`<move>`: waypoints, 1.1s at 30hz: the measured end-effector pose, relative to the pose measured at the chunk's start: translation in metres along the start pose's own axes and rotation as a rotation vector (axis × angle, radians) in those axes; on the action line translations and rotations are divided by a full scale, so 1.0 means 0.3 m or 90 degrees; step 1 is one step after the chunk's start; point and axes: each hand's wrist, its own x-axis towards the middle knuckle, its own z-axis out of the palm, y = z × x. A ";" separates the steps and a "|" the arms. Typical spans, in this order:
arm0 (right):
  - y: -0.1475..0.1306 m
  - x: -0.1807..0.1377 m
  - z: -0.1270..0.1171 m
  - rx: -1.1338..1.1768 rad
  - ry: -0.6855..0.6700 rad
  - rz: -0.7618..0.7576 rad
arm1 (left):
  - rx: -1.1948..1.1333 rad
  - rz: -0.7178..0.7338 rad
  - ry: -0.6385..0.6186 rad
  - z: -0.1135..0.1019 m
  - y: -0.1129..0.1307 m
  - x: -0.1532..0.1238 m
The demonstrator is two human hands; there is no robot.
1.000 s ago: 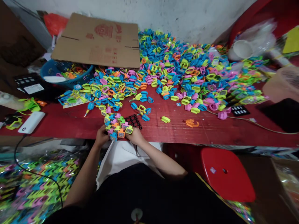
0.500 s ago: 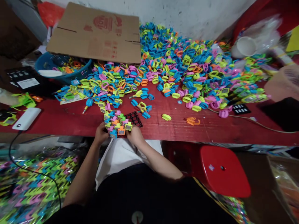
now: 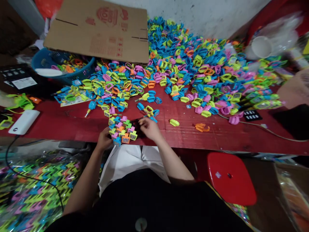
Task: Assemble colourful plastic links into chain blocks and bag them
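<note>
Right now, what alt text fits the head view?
A person's left hand holds a bundle of colorful plastic pieces at the edge of a red table, the right hand just beside it. Behind lies a heap of similar pieces.

Both my forearms are bare and slope inward from either side of my torso (image 3: 135,198). Left forearm (image 3: 84,182): runs up from lower left, angled to the right. Left hand (image 3: 104,138): low and in dim light, knuckles bent, fingertips hidden; degree of closure cannot be read. Right forearm (image 3: 175,161): comes in from the right, slanting up and left to the right wrist (image 3: 157,138). Right hand (image 3: 149,129): a little farther forward than the left, back of it turned upward, fingers bent and pointing inward; exact fingertip spacing unclear. My two hands are apart, not touching.
</note>
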 end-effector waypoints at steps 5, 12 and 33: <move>-0.006 0.148 -0.089 -0.155 0.182 0.047 | -0.041 -0.031 -0.002 -0.015 0.015 0.006; 0.107 -0.072 -0.148 -0.112 0.223 -0.029 | -0.071 -0.070 -0.048 -0.051 0.061 0.013; 0.037 -0.004 0.086 0.048 0.082 -0.018 | -0.053 -0.032 -0.069 -0.032 0.067 0.021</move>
